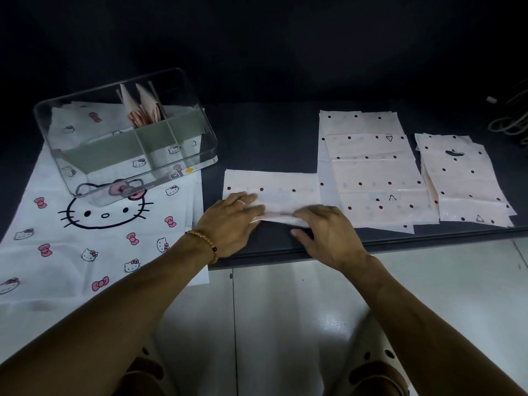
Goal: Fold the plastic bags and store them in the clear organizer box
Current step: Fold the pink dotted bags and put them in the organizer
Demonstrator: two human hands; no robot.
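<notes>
In the clear organizer box [183, 132], upright folded pink bags [141, 108].

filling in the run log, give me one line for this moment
step: folding dotted bag | left hand: pressing it flat | right hand: lifting near edge | organizer box: two folded bags inside

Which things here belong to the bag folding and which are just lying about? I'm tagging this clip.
Job: dotted bag being folded, left hand, right hand, unfolded bag piles, clear organizer box, folded bags inside.
Lying about: cat-print sheet, cables.
</notes>
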